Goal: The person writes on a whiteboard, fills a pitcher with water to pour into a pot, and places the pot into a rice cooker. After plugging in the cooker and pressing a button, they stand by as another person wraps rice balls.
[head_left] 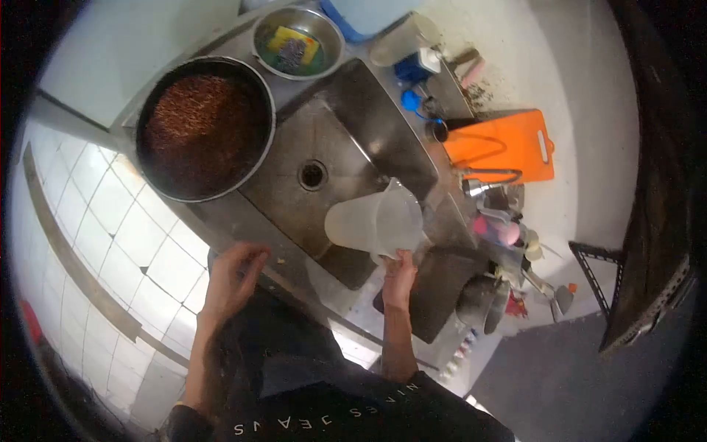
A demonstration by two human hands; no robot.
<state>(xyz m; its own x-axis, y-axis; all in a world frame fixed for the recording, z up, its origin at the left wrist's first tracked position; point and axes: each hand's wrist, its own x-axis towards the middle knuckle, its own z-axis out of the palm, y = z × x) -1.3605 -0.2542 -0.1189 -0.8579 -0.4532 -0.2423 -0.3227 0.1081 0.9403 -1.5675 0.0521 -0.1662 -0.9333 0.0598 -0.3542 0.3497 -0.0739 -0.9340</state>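
My right hand (400, 280) is closed around the handle of a translucent plastic pitcher (359, 222). The pitcher is over the near right part of a stainless steel sink (291, 158), its wide spouted rim on the right and its narrower base on the left. My left hand (237, 276) hovers by the sink's front edge, fingers loosely curled, a gap beside the thumb, and nothing visible in it. To the left of the sink stands a large round pot (271, 110) filled with reddish-brown grains (195, 121).
Behind the sink stands a metal bowl (341, 48) with a yellow sponge (303, 40) and a scrubber. An orange cutting board (515, 147) leans near the faucet (479, 186). Pans (479, 302) and utensils crowd the right side, by a second basin (434, 295). White tiles (110, 221) cover the floor.
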